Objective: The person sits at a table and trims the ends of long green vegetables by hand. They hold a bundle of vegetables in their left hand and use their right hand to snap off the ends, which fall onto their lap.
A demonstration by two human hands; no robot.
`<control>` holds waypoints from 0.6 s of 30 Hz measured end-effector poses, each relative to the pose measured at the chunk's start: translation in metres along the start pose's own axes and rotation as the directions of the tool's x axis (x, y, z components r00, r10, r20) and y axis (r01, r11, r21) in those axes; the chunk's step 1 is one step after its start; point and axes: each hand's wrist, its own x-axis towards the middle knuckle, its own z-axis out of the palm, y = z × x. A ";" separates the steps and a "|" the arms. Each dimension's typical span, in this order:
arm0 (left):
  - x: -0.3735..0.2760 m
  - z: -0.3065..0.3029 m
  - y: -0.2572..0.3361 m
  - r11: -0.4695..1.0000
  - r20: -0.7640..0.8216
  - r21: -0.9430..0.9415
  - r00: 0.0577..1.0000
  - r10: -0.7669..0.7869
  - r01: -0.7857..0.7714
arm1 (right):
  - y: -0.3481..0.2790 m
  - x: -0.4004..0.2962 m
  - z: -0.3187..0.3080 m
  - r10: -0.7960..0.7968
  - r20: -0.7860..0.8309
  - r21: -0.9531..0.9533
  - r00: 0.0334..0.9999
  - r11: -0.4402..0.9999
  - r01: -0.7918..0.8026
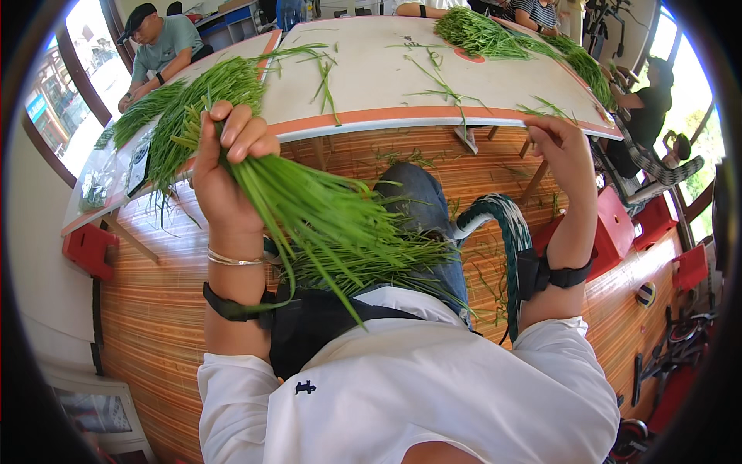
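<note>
My left hand is shut on a bunch of long green leaf stalks, perhaps garlic chives, whose blades fan out to the right over my lap. My right hand is raised over the table's near edge at the right, fingers bent; whether anything is pinched in them cannot be told. More cut stalks lie across my thighs. A large green heap rests on the table behind my left hand, and loose blades are scattered on the tabletop.
A white table with an orange border stands before me. Further heaps of stalks lie at its far right. A person leans at the left end; others are at the far side and right. Red stools and fallen blades are on the wooden floor.
</note>
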 end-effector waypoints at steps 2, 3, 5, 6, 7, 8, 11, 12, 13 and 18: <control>0.000 0.003 0.004 0.986 0.101 -0.157 0.994 -0.037 0.053 | 0.028 0.005 -0.017 0.018 -0.178 -0.319 0.984 0.945 -0.075; 0.000 0.003 0.004 0.985 0.126 -0.161 0.991 -0.040 0.061 | 0.036 0.006 -0.022 -0.057 -0.214 -0.350 0.975 0.936 -0.022; 0.001 0.003 0.005 0.982 0.175 -0.170 0.983 -0.048 0.078 | 0.047 0.006 -0.029 -0.209 -0.278 -0.421 0.937 0.904 0.077; 0.001 0.004 0.006 0.984 0.155 -0.165 0.987 -0.047 0.072 | 0.044 0.006 -0.027 -0.186 -0.309 -0.394 0.933 0.918 0.053; 0.001 0.004 0.006 0.986 0.152 -0.154 0.987 -0.042 0.066 | 0.037 0.005 -0.024 -0.133 -0.299 -0.352 0.945 0.936 0.020; 0.000 0.004 0.005 0.988 0.150 -0.142 0.988 -0.038 0.059 | 0.027 0.004 -0.019 -0.079 -0.287 -0.309 0.955 0.951 -0.014; -0.002 0.005 0.004 0.992 0.140 -0.116 0.990 -0.030 0.047 | -0.005 -0.001 0.001 0.009 -0.167 -0.065 0.986 0.998 -0.020; -0.003 0.006 0.004 0.993 0.137 -0.109 0.990 -0.028 0.043 | -0.009 -0.002 0.007 -0.045 -0.113 -0.032 0.993 0.999 0.042; -0.003 0.006 0.003 0.996 0.129 -0.088 0.991 -0.022 0.033 | -0.015 -0.004 0.014 -0.100 -0.061 0.005 0.993 0.995 0.100; -0.004 0.006 0.000 0.999 0.118 0.034 0.993 0.011 -0.015 | -0.084 -0.053 0.061 -0.452 0.326 0.455 0.830 0.845 0.281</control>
